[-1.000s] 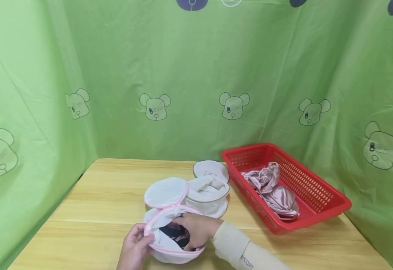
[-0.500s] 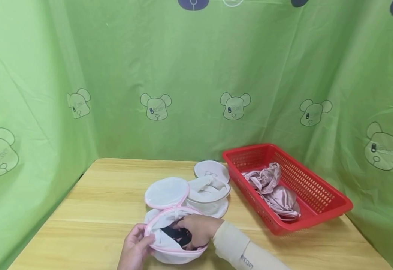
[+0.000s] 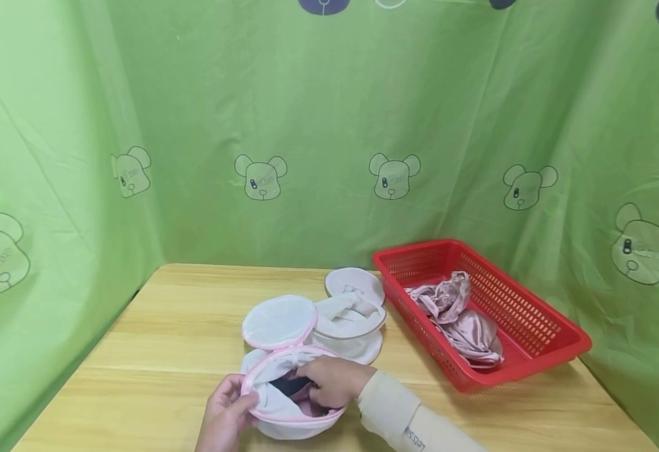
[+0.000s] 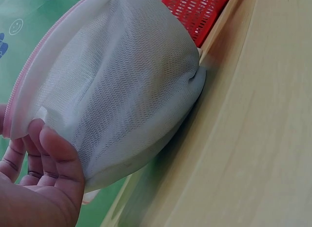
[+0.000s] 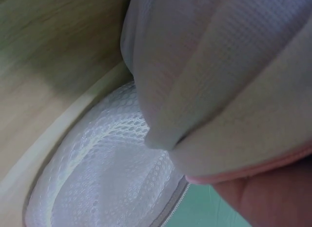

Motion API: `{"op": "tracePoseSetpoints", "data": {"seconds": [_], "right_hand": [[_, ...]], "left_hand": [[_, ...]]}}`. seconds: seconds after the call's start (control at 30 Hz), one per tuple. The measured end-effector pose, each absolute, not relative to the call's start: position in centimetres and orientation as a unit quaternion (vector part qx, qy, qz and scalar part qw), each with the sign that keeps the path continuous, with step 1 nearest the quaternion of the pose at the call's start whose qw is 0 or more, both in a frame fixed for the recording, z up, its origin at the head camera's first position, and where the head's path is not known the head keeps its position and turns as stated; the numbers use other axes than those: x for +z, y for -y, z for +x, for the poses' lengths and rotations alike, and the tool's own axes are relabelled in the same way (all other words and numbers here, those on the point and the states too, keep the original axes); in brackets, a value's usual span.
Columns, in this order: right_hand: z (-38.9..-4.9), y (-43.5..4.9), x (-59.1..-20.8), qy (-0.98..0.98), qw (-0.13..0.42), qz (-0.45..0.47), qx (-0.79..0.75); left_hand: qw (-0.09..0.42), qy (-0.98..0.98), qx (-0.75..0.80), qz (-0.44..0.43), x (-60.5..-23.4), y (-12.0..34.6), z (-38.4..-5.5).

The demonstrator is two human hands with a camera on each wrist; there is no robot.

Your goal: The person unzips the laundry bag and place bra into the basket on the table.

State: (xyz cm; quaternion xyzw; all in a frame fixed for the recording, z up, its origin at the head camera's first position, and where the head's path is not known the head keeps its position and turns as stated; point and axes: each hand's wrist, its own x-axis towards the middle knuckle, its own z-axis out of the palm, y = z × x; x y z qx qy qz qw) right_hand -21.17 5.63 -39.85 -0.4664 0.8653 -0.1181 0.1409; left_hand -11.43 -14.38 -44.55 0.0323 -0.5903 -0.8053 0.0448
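Note:
A white mesh laundry bag (image 3: 295, 429) with a pink zip stands unzipped at the table's front, its round lid (image 3: 280, 321) folded back. My left hand (image 3: 227, 411) pinches the left side of its rim between thumb and fingers; the left wrist view shows this hand (image 4: 46, 173) against the mesh. My right hand (image 3: 335, 382) reaches in over the right rim, its fingertips hidden inside. It touches a crumpled black and mauve garment (image 3: 292, 384), mostly concealed by the bag and hand. Whether the fingers grip the cloth cannot be made out.
Behind it stands a second white mesh bag (image 3: 352, 345) with a grey zip and its lid (image 3: 354, 284) folded back. A red plastic basket (image 3: 533, 370) at the right holds shiny pink garments (image 3: 470, 336). A green curtain (image 3: 329, 226) surrounds the wooden table (image 3: 154, 376).
Inside the pink-zipped bag the garment has shifted: less black and more mauve cloth shows beside my right hand. My left hand keeps its place on the rim.

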Motion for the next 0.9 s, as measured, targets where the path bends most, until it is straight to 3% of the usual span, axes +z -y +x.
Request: {"op": "tracePoseSetpoints", "data": {"seconds": [0.9], "right_hand": [[-21.84, -5.82, -40.06, -0.87, 0.045, -0.429, -0.237]], "left_hand": [[0.038, 0.601, -0.798, 0.04, -44.43, 14.36, -11.44]]}}
